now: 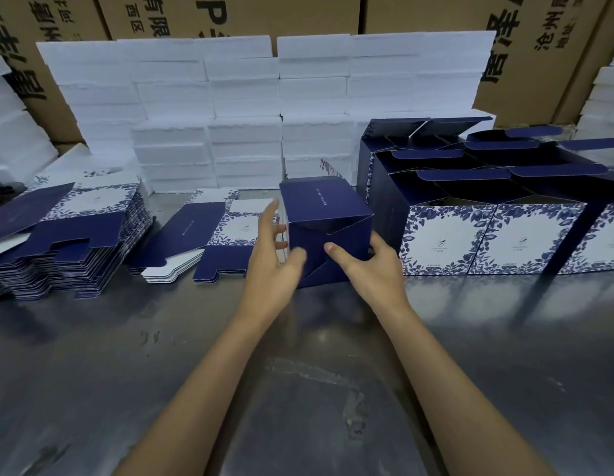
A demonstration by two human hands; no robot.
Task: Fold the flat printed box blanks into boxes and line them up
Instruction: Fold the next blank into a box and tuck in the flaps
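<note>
Two bare forearms are being stretched forward over the grey metal table (127, 355) toward a dark blue box (328, 228) that is lying on its side at the table's middle, its interlocked bottom flaps turned to the camera. That box is being touched by the left hand (274, 266), whose fingers are spread and fairly straight along its left side, with the thumb lying against the flaps (the hand is somewhat blurred). The flaps are being pressed by the right hand (371, 266): its thumb is laid flat on the blue panel, while the other fingers are hidden behind the box's right edge, so their grip cannot be told.

Just to the right, a row of folded boxes (487, 235) is being kept upright, lids open, floral white faces forward. To the left, a small pile of flat blanks (202, 242) and a taller stack of blanks (68, 242) are lying on the table. Behind, white foam blocks (243, 108) are being stored in front of brown cartons (539, 46).
</note>
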